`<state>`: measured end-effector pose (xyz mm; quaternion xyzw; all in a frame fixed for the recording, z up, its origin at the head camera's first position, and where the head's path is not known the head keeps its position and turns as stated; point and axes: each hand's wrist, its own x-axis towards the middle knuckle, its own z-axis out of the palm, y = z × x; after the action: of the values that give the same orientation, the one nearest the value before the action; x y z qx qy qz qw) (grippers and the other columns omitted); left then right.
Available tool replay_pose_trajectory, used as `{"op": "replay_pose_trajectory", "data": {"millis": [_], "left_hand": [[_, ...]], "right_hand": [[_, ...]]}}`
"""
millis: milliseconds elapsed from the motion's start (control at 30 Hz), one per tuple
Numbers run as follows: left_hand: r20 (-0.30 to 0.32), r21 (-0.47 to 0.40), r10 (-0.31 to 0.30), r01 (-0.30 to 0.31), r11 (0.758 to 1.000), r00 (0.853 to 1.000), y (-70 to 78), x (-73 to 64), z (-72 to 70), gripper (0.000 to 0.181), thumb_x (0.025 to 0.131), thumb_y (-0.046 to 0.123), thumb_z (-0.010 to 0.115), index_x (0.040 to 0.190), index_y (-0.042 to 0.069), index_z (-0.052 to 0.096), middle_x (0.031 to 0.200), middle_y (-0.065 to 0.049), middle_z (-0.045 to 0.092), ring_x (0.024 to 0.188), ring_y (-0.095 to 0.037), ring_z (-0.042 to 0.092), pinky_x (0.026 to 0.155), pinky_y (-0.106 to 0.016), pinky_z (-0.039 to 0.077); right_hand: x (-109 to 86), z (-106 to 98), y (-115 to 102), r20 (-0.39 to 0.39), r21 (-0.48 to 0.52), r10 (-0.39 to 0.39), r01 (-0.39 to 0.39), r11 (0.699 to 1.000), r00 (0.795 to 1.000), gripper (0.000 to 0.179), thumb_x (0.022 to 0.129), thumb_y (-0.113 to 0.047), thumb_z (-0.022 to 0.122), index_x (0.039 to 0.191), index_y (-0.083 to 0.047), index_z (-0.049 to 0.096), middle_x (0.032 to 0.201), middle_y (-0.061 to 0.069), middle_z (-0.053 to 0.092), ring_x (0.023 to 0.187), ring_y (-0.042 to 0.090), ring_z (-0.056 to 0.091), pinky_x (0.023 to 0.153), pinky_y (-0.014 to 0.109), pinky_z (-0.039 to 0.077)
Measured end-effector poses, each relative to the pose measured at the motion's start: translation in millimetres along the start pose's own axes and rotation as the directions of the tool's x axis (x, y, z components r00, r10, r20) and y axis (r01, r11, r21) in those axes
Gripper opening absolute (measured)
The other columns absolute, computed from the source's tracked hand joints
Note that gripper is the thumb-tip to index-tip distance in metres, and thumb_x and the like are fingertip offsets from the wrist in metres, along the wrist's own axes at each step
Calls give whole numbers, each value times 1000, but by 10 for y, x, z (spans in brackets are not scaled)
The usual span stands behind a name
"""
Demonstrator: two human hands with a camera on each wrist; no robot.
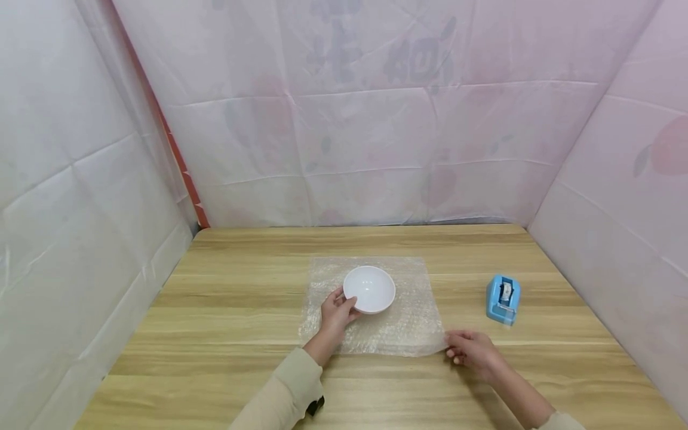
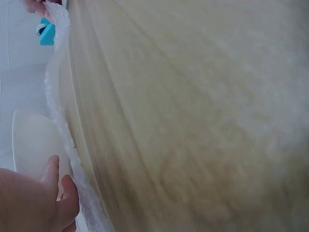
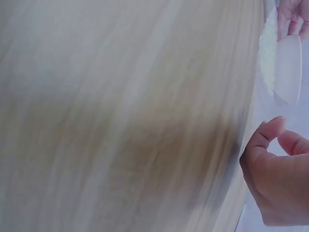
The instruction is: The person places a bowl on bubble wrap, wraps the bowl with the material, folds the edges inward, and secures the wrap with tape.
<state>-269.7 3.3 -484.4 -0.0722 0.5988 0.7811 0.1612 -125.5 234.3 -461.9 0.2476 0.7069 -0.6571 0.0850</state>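
A white bowl (image 1: pixel 369 289) stands upright on a sheet of clear bubble wrap (image 1: pixel 400 334) spread over the table. My left hand (image 1: pixel 336 315) grips the bowl at its near left side, with the thumb over the rim. From the left wrist, the bowl (image 2: pixel 36 140) shows side-on beside the left hand (image 2: pixel 36 200). At the sheet's near right corner, my right hand (image 1: pixel 474 352) pinches the bubble wrap between thumb and fingers, lifting that corner slightly. The right wrist view has the right hand (image 3: pixel 277 169) in front, its fingers bent towards the thumb.
To the right of the sheet stands a blue tape dispenser (image 1: pixel 503 300) with a roll of tape in it. The wooden table (image 1: pixel 231 310) is enclosed at the back and both sides by pale hanging sheets (image 1: pixel 355 137).
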Motion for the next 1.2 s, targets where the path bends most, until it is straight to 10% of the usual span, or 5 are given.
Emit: {"op": "replay_pose_trajectory", "data": {"millis": [400, 767, 1200], "left_hand": [[10, -3, 14, -13, 1000, 1000, 19, -29, -6, 50, 87, -3, 56, 133, -10, 38, 125, -34, 48, 91, -27, 64, 80, -40, 56], [1, 1, 26, -26, 1000, 1000, 6, -26, 0, 49, 86, -3, 57, 131, -10, 40, 119, -32, 50, 85, -21, 63, 78, -39, 56], [-8, 15, 47, -47, 999, 999, -5, -32, 11, 47, 86, -3, 58, 129, -11, 42, 111, -28, 55, 73, -13, 61, 76, -38, 57]], "right_hand": [[-38, 16, -77, 125, 14, 32, -34, 999, 992, 24, 92, -10, 48, 104, 8, 58, 73, -3, 61, 66, 5, 54, 59, 17, 46], [-54, 136, -208, -50, -87, -45, 40, 995, 998, 20, 95, -9, 41, 92, 5, 54, 77, 0, 62, 73, 9, 58, 67, 23, 51], [-21, 232, -367, -68, -67, -114, 109, 992, 991, 25, 96, -11, 41, 102, 10, 52, 86, -1, 62, 79, 5, 60, 73, 22, 53]]}}
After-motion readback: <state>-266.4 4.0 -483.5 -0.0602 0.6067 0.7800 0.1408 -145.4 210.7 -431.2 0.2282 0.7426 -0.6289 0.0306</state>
